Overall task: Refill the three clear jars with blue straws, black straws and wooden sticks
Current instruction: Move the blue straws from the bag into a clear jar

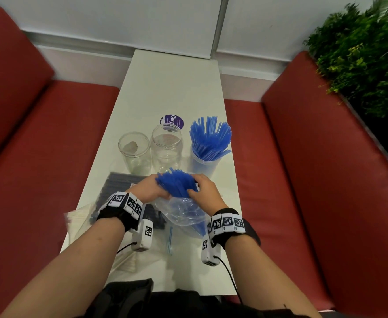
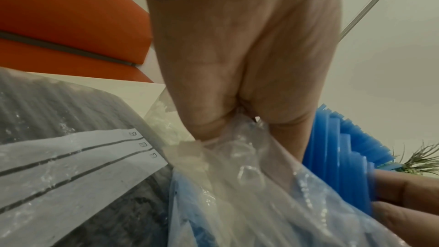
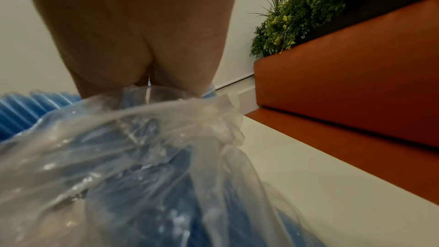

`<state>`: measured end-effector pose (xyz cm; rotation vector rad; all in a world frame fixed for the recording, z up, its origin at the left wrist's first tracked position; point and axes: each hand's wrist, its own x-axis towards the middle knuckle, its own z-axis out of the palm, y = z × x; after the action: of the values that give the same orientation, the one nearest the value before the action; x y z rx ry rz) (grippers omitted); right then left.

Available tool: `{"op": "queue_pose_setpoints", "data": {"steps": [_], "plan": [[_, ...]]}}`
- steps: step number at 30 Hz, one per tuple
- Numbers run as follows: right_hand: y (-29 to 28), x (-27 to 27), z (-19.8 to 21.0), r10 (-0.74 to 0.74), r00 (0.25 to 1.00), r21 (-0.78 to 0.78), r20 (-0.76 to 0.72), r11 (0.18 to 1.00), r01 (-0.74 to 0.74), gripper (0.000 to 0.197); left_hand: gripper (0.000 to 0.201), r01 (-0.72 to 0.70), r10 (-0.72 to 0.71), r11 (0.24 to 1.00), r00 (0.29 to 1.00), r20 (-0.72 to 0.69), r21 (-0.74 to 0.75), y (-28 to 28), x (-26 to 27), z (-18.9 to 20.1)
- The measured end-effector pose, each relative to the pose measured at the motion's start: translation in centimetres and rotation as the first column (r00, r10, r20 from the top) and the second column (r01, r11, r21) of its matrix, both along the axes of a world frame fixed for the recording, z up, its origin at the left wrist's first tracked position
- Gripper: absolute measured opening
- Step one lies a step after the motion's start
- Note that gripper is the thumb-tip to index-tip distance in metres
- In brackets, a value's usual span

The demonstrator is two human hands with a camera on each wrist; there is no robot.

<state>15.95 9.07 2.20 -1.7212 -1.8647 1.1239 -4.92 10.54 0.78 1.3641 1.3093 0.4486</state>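
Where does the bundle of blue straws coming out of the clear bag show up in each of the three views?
Head: bundle of blue straws, lower centre, between both hands.
Left wrist: right edge, beyond the palm.
Right wrist: left edge, above the clear bag.
Shared landmark: the crumpled bag mouth, visible in all three.

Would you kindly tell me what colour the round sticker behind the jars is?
The round sticker is purple with white lettering, clearest in the head view.

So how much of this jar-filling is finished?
Roughly a third. The right jar already stands full of blue straws. The left hand and right hand grip more in a plastic bag. The two other jars hold no straws; the black straws remain bagged.
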Motion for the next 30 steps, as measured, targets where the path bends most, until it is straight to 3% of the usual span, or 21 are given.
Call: {"op": "queue_pose_setpoints", "data": {"steps": [5, 13, 19, 24, 27, 30], "plan": [[0.2, -0.2, 0.0, -0.008, 0.999, 0.028, 0.033, 1.000, 0.007, 0.031, 0.036, -0.004, 0.004, 1.000, 1.000, -0.009, -0.010, -0.2, -0.4, -0.3], [-0.2, -0.6, 0.6, -0.075, 0.987, 0.011, -0.142, 0.997, 0.077, 0.028, 0.039, -0.028, 0.028, 1.000, 1.000, 0.002, -0.012, -0.7, -0.6, 0.1], [0.8, -0.9, 2.3, -0.105, 0.937, 0.099, -0.334, 0.984, 0.145, 0.014, 0.043, -0.016, 0.016, 0.999, 0.999, 0.027, -0.029, -0.9, -0.4, 0.7], [2.1, -1.0, 4.7, -0.225, 0.806, 0.149, -0.547, 0.922, 0.359, 0.029, 0.047, -0.009, 0.012, 0.999, 0.998, 0.062, -0.044, -1.1, -0.3, 1.1], [1.7, -0.8, 4.5, -0.205, 0.818, 0.101, -0.537, 0.947, 0.304, 0.031, 0.050, -0.008, 0.010, 0.999, 0.998, 0.057, -0.041, -1.2, -0.3, 1.4], [2.5, -0.6, 7.2, -0.158, 0.835, 0.124, -0.527, 0.958, 0.260, 0.030, 0.046, -0.005, 0.008, 0.999, 0.997, 0.081, -0.040, -1.2, -0.4, 1.6]]}}
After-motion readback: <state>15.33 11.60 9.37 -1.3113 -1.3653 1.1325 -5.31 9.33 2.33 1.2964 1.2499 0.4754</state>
